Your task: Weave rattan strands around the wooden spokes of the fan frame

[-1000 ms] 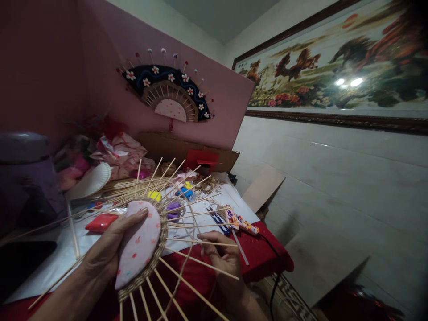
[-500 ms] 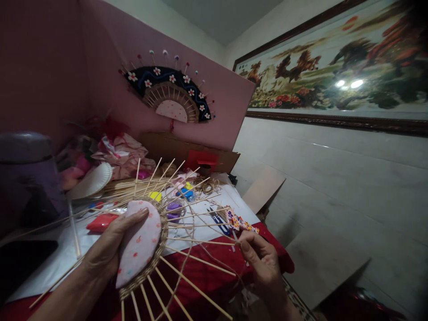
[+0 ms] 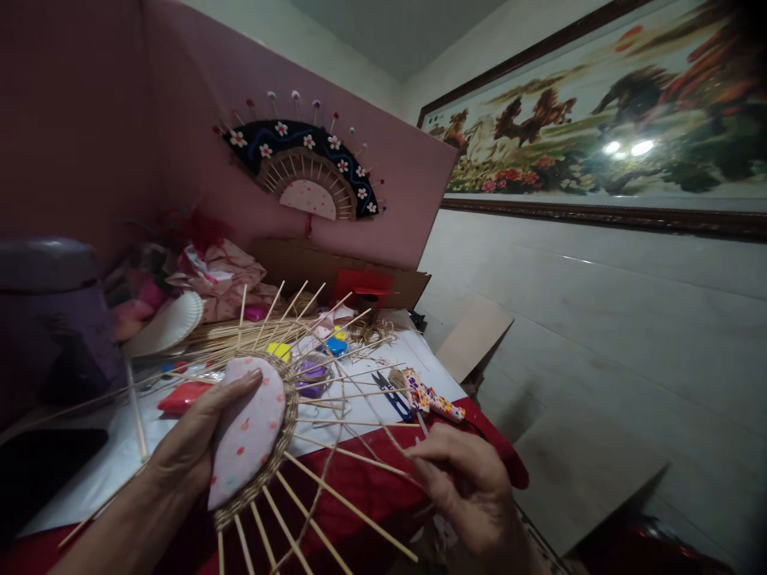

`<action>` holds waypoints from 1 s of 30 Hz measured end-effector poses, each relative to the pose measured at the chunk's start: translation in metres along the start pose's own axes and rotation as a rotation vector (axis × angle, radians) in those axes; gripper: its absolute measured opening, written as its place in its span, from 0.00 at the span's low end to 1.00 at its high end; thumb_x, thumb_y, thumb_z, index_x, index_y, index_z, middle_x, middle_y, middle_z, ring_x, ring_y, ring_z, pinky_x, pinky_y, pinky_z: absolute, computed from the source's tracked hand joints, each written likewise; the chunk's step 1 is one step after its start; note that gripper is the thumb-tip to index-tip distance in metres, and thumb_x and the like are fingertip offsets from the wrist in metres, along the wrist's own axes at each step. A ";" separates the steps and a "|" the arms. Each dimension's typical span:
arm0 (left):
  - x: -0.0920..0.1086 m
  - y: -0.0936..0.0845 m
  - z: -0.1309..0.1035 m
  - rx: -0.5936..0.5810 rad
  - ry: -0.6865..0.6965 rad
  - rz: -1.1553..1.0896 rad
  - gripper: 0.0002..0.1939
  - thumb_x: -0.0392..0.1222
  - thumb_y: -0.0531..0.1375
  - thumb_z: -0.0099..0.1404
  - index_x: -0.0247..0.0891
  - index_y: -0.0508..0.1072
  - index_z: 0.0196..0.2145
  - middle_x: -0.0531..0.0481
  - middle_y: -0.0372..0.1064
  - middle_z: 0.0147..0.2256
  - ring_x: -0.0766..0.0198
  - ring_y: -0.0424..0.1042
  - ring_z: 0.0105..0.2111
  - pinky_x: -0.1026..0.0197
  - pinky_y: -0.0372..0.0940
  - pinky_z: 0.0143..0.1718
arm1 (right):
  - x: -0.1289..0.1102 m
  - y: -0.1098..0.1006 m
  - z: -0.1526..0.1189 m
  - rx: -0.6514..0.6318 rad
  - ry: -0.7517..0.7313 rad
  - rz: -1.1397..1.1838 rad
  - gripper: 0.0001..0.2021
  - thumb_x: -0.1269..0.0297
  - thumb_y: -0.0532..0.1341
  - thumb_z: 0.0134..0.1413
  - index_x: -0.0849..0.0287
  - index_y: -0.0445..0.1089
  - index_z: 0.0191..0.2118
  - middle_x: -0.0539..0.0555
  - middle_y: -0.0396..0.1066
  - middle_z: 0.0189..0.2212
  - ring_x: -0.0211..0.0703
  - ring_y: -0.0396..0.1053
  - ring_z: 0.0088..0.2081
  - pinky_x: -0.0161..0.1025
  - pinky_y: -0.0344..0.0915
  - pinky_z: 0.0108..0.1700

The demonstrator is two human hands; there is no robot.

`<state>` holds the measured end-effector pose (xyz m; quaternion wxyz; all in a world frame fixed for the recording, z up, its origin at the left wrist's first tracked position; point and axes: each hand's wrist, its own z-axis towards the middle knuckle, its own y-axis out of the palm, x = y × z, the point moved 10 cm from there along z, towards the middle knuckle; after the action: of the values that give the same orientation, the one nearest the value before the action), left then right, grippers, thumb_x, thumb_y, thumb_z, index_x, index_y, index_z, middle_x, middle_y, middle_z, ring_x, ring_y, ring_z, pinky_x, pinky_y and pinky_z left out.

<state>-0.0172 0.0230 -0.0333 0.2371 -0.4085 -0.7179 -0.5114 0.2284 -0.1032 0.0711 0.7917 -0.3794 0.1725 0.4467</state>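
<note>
My left hand (image 3: 185, 435) grips a half-round piece covered in pale dotted cloth (image 3: 250, 431), its thumb lying over the front. Woven twine (image 3: 290, 415) edges the curved side, and thin wooden sticks (image 3: 327, 487) fan out from it. Near the stick ends at the right, my right hand (image 3: 464, 479) pinches a thin cord (image 3: 392, 435) between thumb and fingers. The cord loops across the sticks. Blue-handled snips (image 3: 392, 397) lie on the white sheet behind, beside a flower-patterned cloth piece (image 3: 431, 397).
Behind the hands are a bundle of sticks (image 3: 221, 335), yellow, blue and purple packets (image 3: 312, 377) and a red packet (image 3: 183, 398). A purple container (image 3: 57, 319) stands left. A finished dark fan (image 3: 305, 164) hangs on the pink board (image 3: 401, 184).
My right hand has moved slightly left and down with the cord, and its fingers have turned. The held piece has shifted a little.
</note>
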 end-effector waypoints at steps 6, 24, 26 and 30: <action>-0.006 -0.006 0.005 0.042 -0.055 -0.063 0.05 0.32 0.61 0.53 0.32 0.71 0.31 0.46 0.75 0.21 0.59 0.73 0.19 0.57 0.70 0.22 | 0.046 0.022 -0.012 -0.043 0.271 0.261 0.07 0.64 0.58 0.52 0.59 0.72 0.29 0.52 0.68 0.23 0.39 0.65 0.26 0.33 0.59 0.27; -0.009 -0.003 0.004 0.004 -0.056 -0.023 0.11 0.34 0.63 0.51 0.32 0.71 0.34 0.47 0.75 0.24 0.57 0.74 0.22 0.55 0.71 0.25 | 0.013 0.084 -0.008 -0.219 0.007 0.158 0.08 0.75 0.57 0.50 0.59 0.72 0.31 0.53 0.71 0.26 0.39 0.68 0.31 0.33 0.64 0.36; -0.009 -0.004 0.004 0.021 -0.060 -0.036 0.09 0.34 0.63 0.52 0.33 0.71 0.34 0.46 0.75 0.23 0.56 0.73 0.21 0.55 0.71 0.24 | 0.020 0.086 -0.011 -0.186 0.039 0.118 0.09 0.76 0.57 0.49 0.58 0.72 0.33 0.52 0.72 0.28 0.40 0.69 0.34 0.33 0.64 0.38; -0.010 -0.004 0.007 0.038 -0.049 -0.046 0.06 0.34 0.62 0.53 0.33 0.72 0.31 0.47 0.74 0.21 0.58 0.73 0.19 0.57 0.70 0.21 | 0.032 0.095 -0.016 -0.135 0.103 0.125 0.09 0.67 0.55 0.55 0.58 0.72 0.38 0.53 0.72 0.29 0.41 0.69 0.33 0.34 0.65 0.36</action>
<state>-0.0144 0.0253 -0.0450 0.2154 -0.3997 -0.7423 -0.4927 0.1677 -0.0669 -0.0014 0.7249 -0.4430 0.2057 0.4858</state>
